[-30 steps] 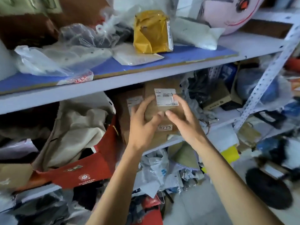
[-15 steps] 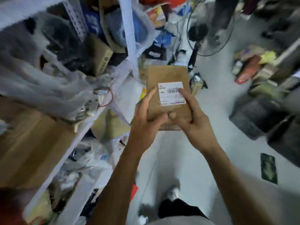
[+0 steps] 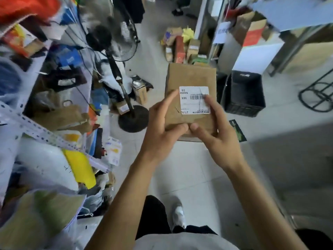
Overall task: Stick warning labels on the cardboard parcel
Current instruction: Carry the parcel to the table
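Note:
A flat brown cardboard parcel (image 3: 191,78) is held out in front of me over the floor. A white shipping label (image 3: 194,100) with a barcode sits on its upper face. My left hand (image 3: 163,130) grips the parcel's near left corner, thumb on top. My right hand (image 3: 214,130) grips the near right corner, with its index finger lying on the label's right edge. No warning label shows anywhere in view.
Cluttered metal shelving (image 3: 41,130) full of bags and boxes runs down the left. A standing fan (image 3: 126,112) is on the floor ahead left. A black crate (image 3: 245,94) stands right of the parcel, with small boxes (image 3: 180,47) beyond. Light floor tiles (image 3: 189,168) lie below.
The parcel has come off the shelf in both hands, and the view has swung right and down from the shelving to the floor. Both hands have kept their grip.

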Available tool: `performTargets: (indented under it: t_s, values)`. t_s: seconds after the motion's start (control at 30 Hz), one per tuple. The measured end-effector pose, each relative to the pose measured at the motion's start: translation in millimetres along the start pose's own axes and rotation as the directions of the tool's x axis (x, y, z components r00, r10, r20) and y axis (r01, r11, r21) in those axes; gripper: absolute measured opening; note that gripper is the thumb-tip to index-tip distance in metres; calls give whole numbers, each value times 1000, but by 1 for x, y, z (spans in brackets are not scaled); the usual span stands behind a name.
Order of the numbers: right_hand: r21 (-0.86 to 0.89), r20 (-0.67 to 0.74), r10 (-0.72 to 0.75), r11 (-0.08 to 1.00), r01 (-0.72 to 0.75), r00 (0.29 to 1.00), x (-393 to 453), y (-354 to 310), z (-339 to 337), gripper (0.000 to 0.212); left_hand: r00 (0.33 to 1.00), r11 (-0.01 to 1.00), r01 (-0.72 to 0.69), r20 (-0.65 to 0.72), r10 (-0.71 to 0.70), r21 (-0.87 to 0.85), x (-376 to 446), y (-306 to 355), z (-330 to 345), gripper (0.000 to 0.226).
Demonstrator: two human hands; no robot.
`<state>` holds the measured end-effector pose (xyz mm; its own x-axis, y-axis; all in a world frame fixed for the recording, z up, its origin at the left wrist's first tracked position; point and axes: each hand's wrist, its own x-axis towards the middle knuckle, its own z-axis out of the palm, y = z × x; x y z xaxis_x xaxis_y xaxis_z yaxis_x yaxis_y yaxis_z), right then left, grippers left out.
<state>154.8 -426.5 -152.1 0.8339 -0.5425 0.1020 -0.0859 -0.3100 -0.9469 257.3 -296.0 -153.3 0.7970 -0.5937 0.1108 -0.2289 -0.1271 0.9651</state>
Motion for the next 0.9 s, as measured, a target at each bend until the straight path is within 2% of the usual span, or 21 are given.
performTargets:
  t_s: [0.2, 0.43, 0.63, 0.73, 0.9]
  values:
    - [-22, -218, 81, 996, -88, 973, 37, 12, -22, 69, 972, 999, -45, 231, 47, -16, 75, -3, 31, 74]
    - [16, -424, 116, 993, -121, 898, 80, 26, -29, 70, 916, 995, -60, 392, 87, -81, 146, -3, 55, 75]
    - [15, -574, 161, 982, -187, 803, 98, 40, -50, 69, 819, 991, -69, 560, 123, -118, 193, -8, 96, 76]
    - [31, -624, 195, 974, -226, 757, 110, 54, -76, 68, 766, 992, -62, 631, 120, -113, 218, -11, 134, 77]
    - [22, -704, 195, 967, -254, 683, 135, 92, -139, 69, 695, 982, -144, 694, 189, -123, 258, -5, 215, 73]
